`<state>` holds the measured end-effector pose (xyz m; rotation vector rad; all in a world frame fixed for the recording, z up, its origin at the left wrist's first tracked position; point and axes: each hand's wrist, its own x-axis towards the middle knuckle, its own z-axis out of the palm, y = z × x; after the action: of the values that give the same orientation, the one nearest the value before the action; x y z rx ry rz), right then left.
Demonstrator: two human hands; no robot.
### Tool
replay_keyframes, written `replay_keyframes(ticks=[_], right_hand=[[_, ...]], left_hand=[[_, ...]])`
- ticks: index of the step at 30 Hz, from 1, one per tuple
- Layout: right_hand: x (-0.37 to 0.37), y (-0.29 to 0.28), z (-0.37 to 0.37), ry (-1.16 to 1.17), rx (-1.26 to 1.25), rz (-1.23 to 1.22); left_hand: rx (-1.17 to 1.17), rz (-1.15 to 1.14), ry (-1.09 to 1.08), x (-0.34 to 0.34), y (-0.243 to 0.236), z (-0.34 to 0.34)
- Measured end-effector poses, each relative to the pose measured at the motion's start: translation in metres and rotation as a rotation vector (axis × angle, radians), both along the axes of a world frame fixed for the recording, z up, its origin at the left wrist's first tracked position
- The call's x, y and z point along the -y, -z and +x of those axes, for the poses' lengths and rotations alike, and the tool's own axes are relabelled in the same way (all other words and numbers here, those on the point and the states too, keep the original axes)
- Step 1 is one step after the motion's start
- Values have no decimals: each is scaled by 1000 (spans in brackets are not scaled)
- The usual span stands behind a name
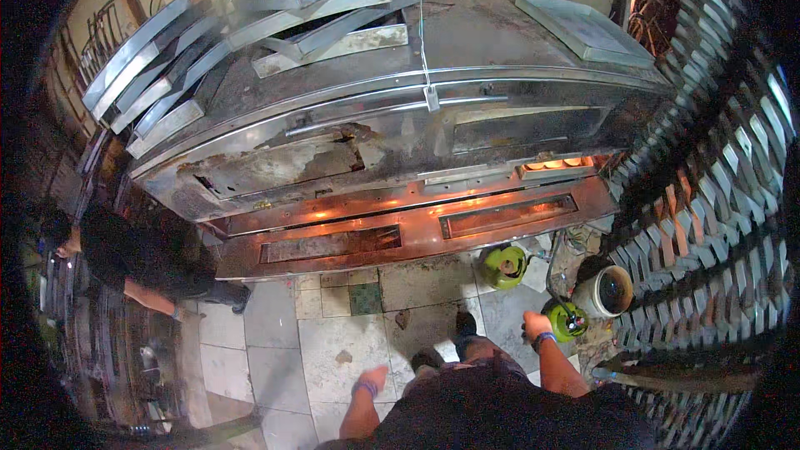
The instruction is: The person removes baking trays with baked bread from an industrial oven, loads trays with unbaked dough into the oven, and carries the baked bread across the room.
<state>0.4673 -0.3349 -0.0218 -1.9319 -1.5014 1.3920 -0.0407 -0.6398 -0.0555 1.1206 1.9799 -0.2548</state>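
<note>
My left hand (371, 379) hangs low over the pale tiled floor, blurred, with its fingers too smeared to read. My right hand (536, 325) is beside a green gas cylinder (566, 322); its fingers look curled in, and what they hold, if anything, is hidden. A blue band circles the right wrist. In front of me stands a wide metal oven (400, 129) with a rusty front. Orange light glows along its low opening, above a ledge-like door panel (421, 237) with two long windows. A tray of round buns (557, 168) sits at the opening's right end.
Empty-looking metal trays (333, 12) are stacked on the oven top, another tray (587, 27) at its right. A second gas cylinder (504, 267), a white bucket (612, 290) and racks of metal pans (700, 233) stand right. A person in dark clothes (137, 254) bends at left.
</note>
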Motion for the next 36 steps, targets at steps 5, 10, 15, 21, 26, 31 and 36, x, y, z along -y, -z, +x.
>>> replay_keyframes(ticks=[5,10,15,21,26,31,36], right_hand=[[-83,-59,-78,-92,-171,81],[-145,16,-68,-340,-216,191],[-138,-12,-75,-997,308,311],[-110,28,-13,-518,295,-321],[-94,-42,-27,-194,93,-660],[-94,-17,-25,-360,132,-472],[-81,1,-40,-334,77,-319]], left_hand=[[144,441,-266,-185,-159,4],[270,572,-414,-306,-263,35],[221,359,-414,-289,-297,69],[149,209,-5,-140,-118,79],[99,-186,-466,-24,-95,108],[102,131,-229,28,-105,109],[384,121,-881,0,-151,113]])
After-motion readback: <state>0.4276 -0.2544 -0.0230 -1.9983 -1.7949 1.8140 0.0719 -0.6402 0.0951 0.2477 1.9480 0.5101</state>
